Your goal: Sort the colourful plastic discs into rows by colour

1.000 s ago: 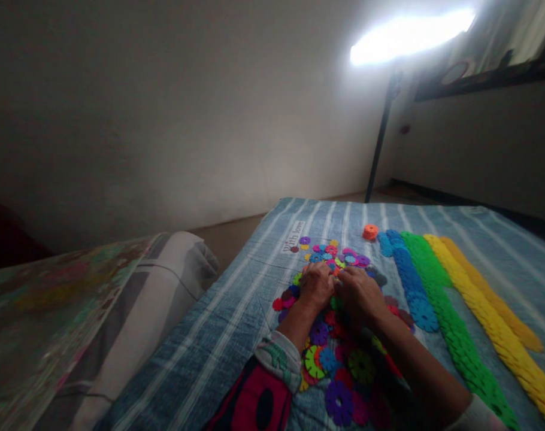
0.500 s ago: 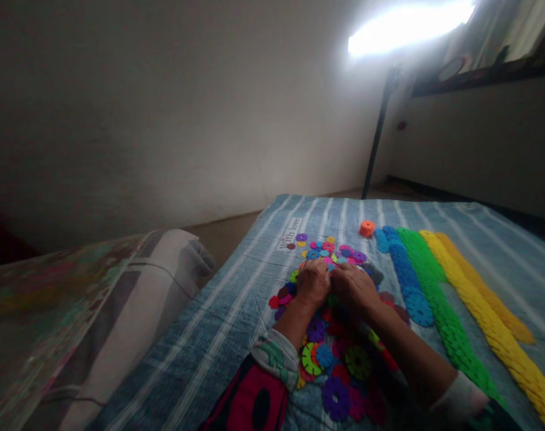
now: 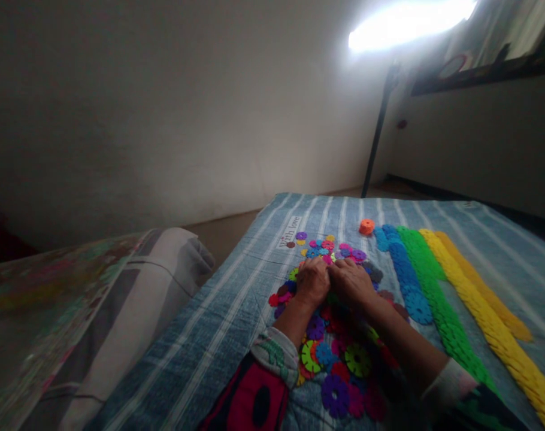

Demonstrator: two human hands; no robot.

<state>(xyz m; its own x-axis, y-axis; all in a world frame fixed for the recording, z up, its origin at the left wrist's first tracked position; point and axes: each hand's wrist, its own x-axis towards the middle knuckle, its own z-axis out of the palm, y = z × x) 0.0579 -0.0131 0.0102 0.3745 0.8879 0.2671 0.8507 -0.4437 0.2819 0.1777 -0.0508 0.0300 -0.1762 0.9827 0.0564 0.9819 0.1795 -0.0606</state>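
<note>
A heap of loose colourful plastic discs lies on a blue striped cloth. My left hand and my right hand rest side by side on the far part of the heap, knuckles up, fingers curled down and pressed together over the discs. What the fingertips pinch is hidden. More small discs lie just beyond my fingers. To the right run long chains of joined discs: a blue chain, a green chain, a yellow chain and an orange-yellow chain. A short orange stack stands at the blue chain's far end.
A rolled grey bedding bundle and a patterned cover lie left of the cloth. A dark lamp pole rises behind the cloth under a bright light. A bare wall stands beyond.
Both hands have shifted slightly away from me over the heap and stayed pressed together. The view has tilted a little downward.
</note>
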